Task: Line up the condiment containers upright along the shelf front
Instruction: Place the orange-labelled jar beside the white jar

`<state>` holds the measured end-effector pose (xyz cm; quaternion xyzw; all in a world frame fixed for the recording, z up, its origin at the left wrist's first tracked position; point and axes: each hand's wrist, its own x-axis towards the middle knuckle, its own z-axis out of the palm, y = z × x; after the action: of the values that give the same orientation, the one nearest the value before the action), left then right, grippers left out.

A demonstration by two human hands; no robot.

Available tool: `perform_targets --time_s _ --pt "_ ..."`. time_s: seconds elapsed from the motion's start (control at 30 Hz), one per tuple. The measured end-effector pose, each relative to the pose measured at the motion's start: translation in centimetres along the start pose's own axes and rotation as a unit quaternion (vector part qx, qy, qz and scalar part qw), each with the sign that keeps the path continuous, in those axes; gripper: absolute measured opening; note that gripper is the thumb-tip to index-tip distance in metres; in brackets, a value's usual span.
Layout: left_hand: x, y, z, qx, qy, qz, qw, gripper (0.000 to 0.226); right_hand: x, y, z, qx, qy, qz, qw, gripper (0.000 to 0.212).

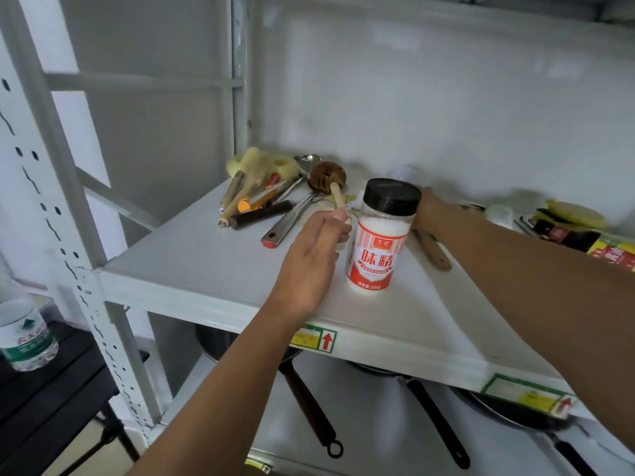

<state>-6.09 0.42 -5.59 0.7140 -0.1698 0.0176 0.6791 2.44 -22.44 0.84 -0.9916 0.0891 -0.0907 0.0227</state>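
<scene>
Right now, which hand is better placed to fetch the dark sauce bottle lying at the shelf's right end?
Right hand: it is already reaching back on that side, nearer the sauce bottle. The left hand holds a brush handle.

Seasoning jar (379, 235), upright just right of the left hand (311, 259): red-and-white label reads "味精", with "250" in small print beneath. Shelf-edge sticker (314, 339), just below that hand's wrist: red upward arrow. Other labels illegible

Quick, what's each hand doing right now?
Left hand: closed on the brush handle.
Right hand: behind the seasoning jar, fingers hidden; cannot tell.
</scene>
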Motion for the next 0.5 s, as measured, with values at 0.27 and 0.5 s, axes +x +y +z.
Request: perform_targets --time_s 0.27,0.5 --pt "-0.1 0.2 0.1 -0.005 0.008 0.011 1.000 0.045 0.8 0.0 -0.1 -0.010 0.023 -0.031 0.999 0.030" --pt "-1.4 1.2 0.1 -0.002 0.041 0.031 0.999 0.033 -6.2 2.2 -2.5 0.128 0.089 -0.011 0.988 0.056"
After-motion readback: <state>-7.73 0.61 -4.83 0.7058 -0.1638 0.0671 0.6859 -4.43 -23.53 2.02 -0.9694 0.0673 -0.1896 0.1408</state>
